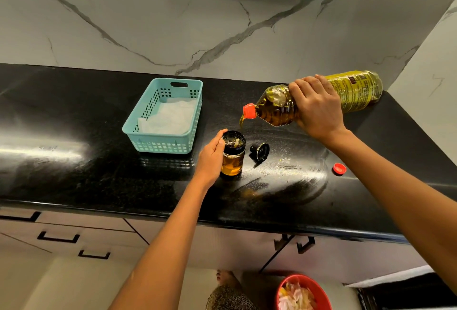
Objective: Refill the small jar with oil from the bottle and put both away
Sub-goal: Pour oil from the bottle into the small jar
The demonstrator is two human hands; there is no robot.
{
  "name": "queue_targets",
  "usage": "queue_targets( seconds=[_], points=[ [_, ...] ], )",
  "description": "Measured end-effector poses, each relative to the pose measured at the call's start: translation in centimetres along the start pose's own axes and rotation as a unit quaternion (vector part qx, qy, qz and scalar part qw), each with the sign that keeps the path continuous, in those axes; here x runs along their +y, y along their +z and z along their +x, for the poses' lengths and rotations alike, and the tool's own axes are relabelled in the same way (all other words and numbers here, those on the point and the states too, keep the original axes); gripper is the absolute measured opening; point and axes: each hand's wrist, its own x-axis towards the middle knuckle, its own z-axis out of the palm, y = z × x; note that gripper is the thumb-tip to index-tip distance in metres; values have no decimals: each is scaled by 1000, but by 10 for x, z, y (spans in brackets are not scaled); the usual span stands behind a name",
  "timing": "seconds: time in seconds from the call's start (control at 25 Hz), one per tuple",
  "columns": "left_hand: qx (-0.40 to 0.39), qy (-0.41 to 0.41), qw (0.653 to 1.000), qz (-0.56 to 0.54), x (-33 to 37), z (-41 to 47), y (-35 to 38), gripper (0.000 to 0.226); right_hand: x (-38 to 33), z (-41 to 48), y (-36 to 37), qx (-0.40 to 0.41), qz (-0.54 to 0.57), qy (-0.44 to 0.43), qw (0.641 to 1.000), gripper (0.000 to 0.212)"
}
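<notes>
Pouring oil, head view. The right hand (pixel 317 109), right of centre, is wrapped round the shoulder of the bottle (pixel 356 89), fingers curled over the top and gripping it clear of the counter (pixel 74 136). The bottle lies nearly level: its long axis runs from the upper right of the frame down toward the centre, base to the right near the wall, open mouth with its red collar pointing left and slightly down. A thin stream of oil (pixel 241 122) drops from the mouth toward the jar (pixel 233 155) just below it.

The jar stands upright on the counter at frame centre, mouth up and uncovered, its long axis vertical, with amber oil filling roughly the lower half. The left hand (pixel 210 158) clasps the jar's left side, thumb tip at the rim.

Just right of the jar, apart from it, a black stopper (pixel 259 151) lies tilted on the counter. Further right, a red cap (pixel 339 169) rests near the counter's front edge. A teal basket (pixel 158 147) lined with white paper (pixel 170 116) stands left of the jar, near but not touching it. At the lower right, below the counter, sits a red bin (pixel 319 287) holding scraps.
</notes>
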Motion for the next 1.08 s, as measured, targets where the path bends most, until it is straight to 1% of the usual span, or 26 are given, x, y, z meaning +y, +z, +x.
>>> queue_targets(
  seconds=[0.6,1.08],
  points=[
    [-2,2,1000,0,0,-1,0,38,-3,0,0,4,-3,-1,1000,51],
    [-2,4,1000,6,-5,3,0,38,-7,-3,1,-5,6,10,1000,56]
  ],
)
